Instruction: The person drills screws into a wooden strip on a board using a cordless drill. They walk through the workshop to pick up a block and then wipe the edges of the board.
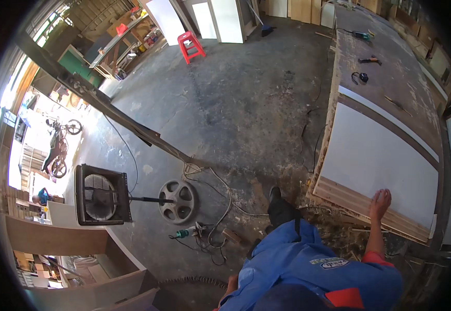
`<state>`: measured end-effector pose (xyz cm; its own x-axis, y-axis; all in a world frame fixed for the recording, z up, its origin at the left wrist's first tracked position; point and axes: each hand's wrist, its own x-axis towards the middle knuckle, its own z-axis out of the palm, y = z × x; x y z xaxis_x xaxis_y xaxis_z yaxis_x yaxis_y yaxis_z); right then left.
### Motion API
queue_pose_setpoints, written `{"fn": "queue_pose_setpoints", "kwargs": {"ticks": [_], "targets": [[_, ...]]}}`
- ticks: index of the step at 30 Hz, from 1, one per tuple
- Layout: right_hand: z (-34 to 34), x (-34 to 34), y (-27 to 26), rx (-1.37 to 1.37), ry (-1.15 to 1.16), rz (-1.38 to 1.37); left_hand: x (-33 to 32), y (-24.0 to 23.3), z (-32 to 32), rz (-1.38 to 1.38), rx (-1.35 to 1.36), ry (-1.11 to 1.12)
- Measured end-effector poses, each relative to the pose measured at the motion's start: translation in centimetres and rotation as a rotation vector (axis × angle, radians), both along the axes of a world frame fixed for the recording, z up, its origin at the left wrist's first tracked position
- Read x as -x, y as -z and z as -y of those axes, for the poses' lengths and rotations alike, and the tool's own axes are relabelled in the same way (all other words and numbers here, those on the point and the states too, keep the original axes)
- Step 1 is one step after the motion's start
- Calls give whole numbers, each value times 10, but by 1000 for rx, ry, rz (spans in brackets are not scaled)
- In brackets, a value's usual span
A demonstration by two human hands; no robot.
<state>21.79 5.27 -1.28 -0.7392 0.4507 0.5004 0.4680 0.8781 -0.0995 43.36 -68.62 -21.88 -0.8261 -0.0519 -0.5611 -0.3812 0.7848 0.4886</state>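
Observation:
My right hand [381,201] rests on a white board [381,151] near its lower edge, fingers spread a little and gripping nothing visible. Beneath that board, light wooden strips [349,198] show along the near end of the long workbench [400,93]. At the bottom of the view, my left hand [232,283] hangs beside my blue work garment; its fingers are mostly hidden, so its hold cannot be made out. A narrow white strip [388,120] lies past the board. Farther along the bench are a screwdriver-like tool [398,105], a black coiled item [361,77], an orange-handled hammer [371,60] and a green power tool [361,35].
Left of me, a square fan [101,194] stands on a round base [177,201]. A green power tool [186,232] and cables [229,194] lie on the floor. A wooden cabinet frame [58,237] is lower left. A red stool [190,44] stands farther off; a person [43,196] is far left.

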Motion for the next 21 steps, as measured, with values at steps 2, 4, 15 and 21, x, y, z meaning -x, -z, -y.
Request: {"fn": "queue_pose_setpoints", "kwargs": {"ticks": [2,4,15,21], "targets": [[22,12,-9,-42,29,-46,43,-2,7,-29,-30,10],[22,7,-17,-109,119,-94,115,2,12,-114,-54,170],[10,79,17,-110,544,-17,507,-32,18,-15,-7,81],[43,236,-3,153,554,106,675,-52,-24,-16,-67,22]]}}
